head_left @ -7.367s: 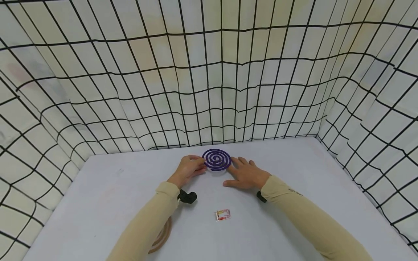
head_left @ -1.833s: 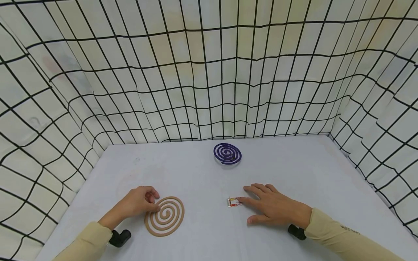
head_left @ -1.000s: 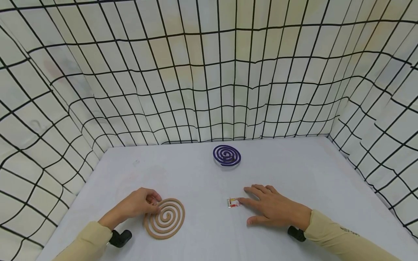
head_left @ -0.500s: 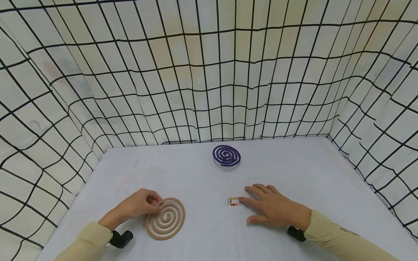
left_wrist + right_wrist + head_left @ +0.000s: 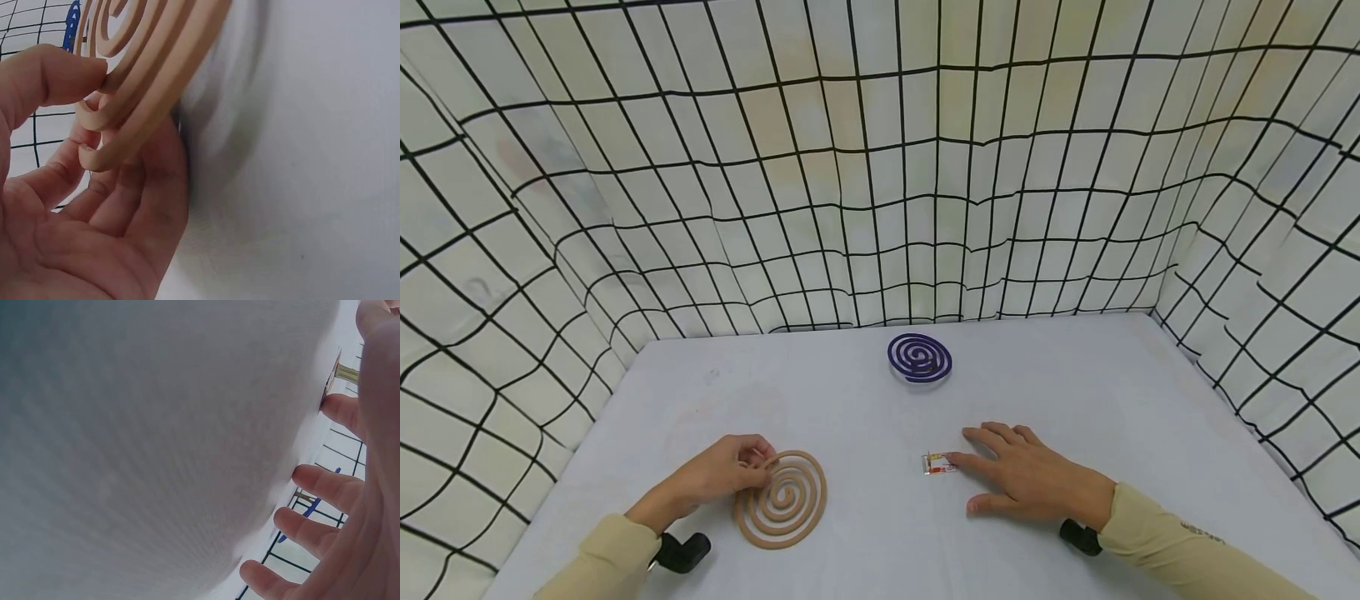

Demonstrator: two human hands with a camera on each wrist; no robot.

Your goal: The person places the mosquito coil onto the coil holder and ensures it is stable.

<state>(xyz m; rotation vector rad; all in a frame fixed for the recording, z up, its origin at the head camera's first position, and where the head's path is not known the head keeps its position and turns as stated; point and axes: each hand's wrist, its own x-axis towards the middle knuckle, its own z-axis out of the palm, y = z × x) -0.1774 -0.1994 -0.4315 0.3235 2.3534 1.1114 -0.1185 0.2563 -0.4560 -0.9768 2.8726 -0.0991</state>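
A tan mosquito coil [image 5: 784,497] is at the left front of the table. My left hand [image 5: 730,471] pinches its left edge, thumb on the upper face and curled fingers underneath. In the left wrist view the coil [image 5: 156,94] stands off the white surface, its shadow falling beside it. My right hand [image 5: 1037,475] lies palm down with spread fingers, the index fingertip on a small flat packet [image 5: 937,463] printed in red and yellow. The right wrist view shows fingertips [image 5: 312,478] on the cloth. At the back, a purple mosquito coil [image 5: 920,358] sits raised above the table.
Black grid netting [image 5: 880,200] over white cloth walls rises behind the table and on both sides. White cloth covers the table [image 5: 880,533]. A black wrist camera [image 5: 681,552] hangs under the left sleeve, another [image 5: 1080,536] under the right.
Both hands were at the purple coil earlier; they have come forward, the left to the tan coil, the right to the packet. Lately the tan coil has only shifted slightly in the left hand.
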